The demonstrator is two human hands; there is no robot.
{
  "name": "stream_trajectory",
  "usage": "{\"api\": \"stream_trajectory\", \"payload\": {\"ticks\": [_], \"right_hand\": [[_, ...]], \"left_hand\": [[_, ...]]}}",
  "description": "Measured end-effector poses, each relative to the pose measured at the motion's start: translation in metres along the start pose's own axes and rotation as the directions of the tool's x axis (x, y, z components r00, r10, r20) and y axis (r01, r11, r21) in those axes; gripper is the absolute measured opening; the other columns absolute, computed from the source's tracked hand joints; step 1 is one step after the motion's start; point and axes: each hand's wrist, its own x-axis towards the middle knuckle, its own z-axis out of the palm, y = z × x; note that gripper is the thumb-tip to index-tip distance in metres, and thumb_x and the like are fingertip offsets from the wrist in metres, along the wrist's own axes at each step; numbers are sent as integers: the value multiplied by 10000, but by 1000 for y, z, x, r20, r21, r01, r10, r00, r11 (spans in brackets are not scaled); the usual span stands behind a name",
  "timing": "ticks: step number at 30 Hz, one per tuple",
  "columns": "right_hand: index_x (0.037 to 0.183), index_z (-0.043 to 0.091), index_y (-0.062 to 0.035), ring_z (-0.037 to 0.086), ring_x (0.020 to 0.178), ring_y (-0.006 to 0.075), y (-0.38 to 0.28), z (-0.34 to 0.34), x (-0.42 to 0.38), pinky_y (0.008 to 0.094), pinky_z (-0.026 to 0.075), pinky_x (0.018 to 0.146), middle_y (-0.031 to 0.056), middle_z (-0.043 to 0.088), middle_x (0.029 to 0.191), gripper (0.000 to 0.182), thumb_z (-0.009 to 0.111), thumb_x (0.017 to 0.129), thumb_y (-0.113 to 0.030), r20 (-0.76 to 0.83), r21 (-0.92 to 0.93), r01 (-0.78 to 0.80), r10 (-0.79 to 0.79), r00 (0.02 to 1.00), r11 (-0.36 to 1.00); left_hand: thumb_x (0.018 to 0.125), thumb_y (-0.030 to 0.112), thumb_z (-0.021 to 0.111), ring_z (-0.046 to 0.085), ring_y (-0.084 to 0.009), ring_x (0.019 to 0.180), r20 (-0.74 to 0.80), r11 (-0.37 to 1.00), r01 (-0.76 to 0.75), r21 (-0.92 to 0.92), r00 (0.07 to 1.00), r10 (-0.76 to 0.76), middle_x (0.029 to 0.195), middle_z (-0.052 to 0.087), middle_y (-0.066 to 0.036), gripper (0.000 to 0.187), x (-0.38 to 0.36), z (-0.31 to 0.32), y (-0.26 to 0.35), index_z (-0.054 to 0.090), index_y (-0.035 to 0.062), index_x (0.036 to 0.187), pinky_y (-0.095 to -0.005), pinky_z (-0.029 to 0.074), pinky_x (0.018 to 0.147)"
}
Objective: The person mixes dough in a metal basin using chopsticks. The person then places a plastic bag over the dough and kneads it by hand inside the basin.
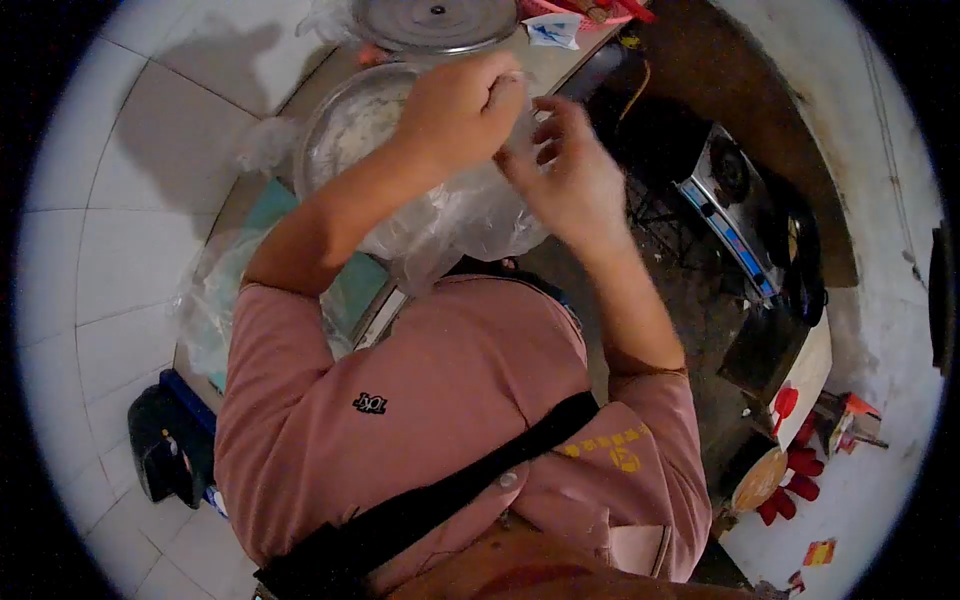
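Note:
A clear plastic bag (490,215) hangs under my two hands, in front of my pink shirt. My left hand (460,110) is closed in a fist, with the bag's bunched plastic at its fingers. Just to the right, my right hand (575,170) has bent fingers standing apart, its thumb side against the plastic; whether it grips any is hard to see. Behind my left forearm, a round metal basin (312,135) holds something pale under the film. What the bag contains cannot be made out.
A round metal lid (440,22) and a pink basket (600,14) lie at the far end of the counter. Green sheeting under plastic (270,215) is at left. A gas stove (735,215) stands to the right, and a dark stool-like object (165,445) at lower left.

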Motion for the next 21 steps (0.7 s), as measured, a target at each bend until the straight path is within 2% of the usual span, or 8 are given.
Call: {"api": "stream_trajectory", "payload": {"ticks": [1,2,5,6,10,16,19,21], "right_hand": [[1031,484,-35,600,662,264,-2,7,-3,359,477,599,136,587,783,372,616,721,-192,3,-186,-10,10,1000,983],[991,493,-54,571,698,357,7,16,1,423,461,614,174,579,802,284,556,726,-131,-48,-162,-14,6,999,987],[984,503,-62,565,714,362,29,15,8,422,452,623,187,575,824,245,515,741,-84,-53,-106,31,-36,998,994],[962,517,-67,556,748,368,33,12,10,419,445,650,184,575,831,221,492,743,-47,-115,-76,163,-171,979,984],[956,527,-84,555,739,363,40,7,14,420,442,658,181,573,808,256,483,715,-10,-183,-36,200,-203,962,979],[915,536,-87,568,709,360,43,17,11,422,450,633,184,582,744,264,501,668,2,-24,-259,35,-43,999,965],[869,551,-76,572,723,356,65,14,27,422,452,632,189,586,739,213,517,664,-27,-109,-162,29,-47,993,986],[867,560,-68,577,721,358,108,5,43,418,456,638,184,595,766,182,523,690,-83,-213,-230,-208,160,964,951]], "left_hand": [[779,161,463,490,-201,545,0,1000,-12,17,1000,12,595,493,-102,152,-1,1,5,483,28,709,-320,384,514],[780,174,482,481,-196,534,0,999,-21,36,1000,21,587,489,-99,163,-3,1,9,479,29,706,-320,379,505],[753,205,559,430,-172,496,173,993,113,42,978,-118,566,470,-92,200,-6,-10,20,473,31,704,-318,355,474],[742,200,573,412,-163,489,211,994,105,34,971,-110,553,454,-87,206,-6,-8,16,469,29,693,-316,347,466],[718,152,582,355,-122,476,418,981,180,-74,898,-133,512,378,-49,213,-17,0,3,432,21,641,-302,312,441],[689,59,523,305,-73,496,541,844,337,-418,839,-67,515,292,9,192,-39,12,18,361,37,587,-285,278,430],[672,35,485,323,-105,505,611,815,356,-457,792,-4,527,341,-71,104,-45,6,23,388,23,635,-289,315,456],[672,29,470,332,-132,504,623,845,289,-451,780,66,527,373,-109,70,-50,-9,31,404,12,657,-294,335,471]]}}
